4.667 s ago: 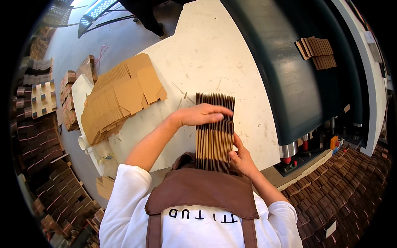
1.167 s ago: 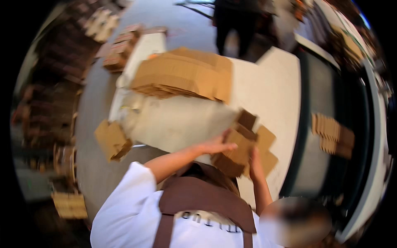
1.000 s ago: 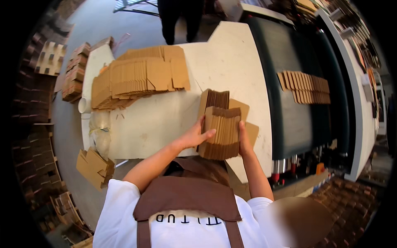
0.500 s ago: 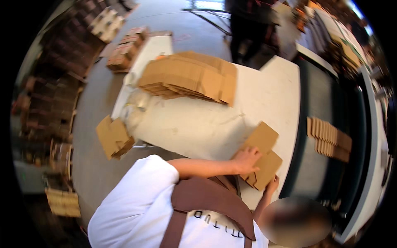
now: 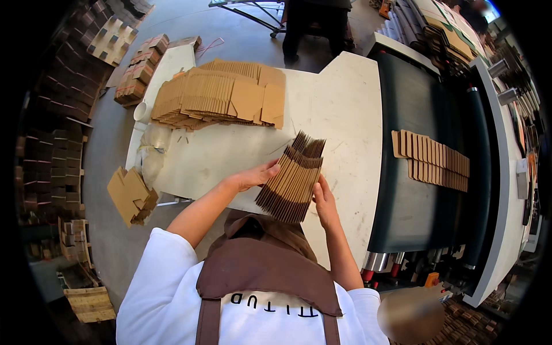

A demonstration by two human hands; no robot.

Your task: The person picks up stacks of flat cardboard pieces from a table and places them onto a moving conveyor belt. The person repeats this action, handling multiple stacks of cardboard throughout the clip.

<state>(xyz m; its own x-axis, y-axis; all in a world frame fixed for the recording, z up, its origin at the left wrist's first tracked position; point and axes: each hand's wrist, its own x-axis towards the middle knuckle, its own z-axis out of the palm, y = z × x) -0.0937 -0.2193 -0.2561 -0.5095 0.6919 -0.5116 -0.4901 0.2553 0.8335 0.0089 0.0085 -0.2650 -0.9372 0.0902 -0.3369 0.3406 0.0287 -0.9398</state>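
A stack of folded cardboard blanks (image 5: 292,181), brown and fanned slightly with the edges facing up, stands over the near side of the white table (image 5: 339,109). My left hand (image 5: 259,175) is closed on the stack's left side, with the thumb near its upper edge. On the right side, my right hand (image 5: 324,198) presses with its fingers, so the stack is held between both palms. Whether the stack's underside touches the table cannot be seen.
A larger pile of cardboard blanks (image 5: 230,95) lies at the table's far left. To the right runs a dark conveyor belt (image 5: 402,213) carrying a row of overlapped blanks (image 5: 434,161). More blanks (image 5: 131,195) sit off the left corner. Another person (image 5: 316,29) stands beyond the table.
The stack has gone from lying face up at the right to standing on edge further left. My left hand has left its top face for its side; my right hand has moved up and left.
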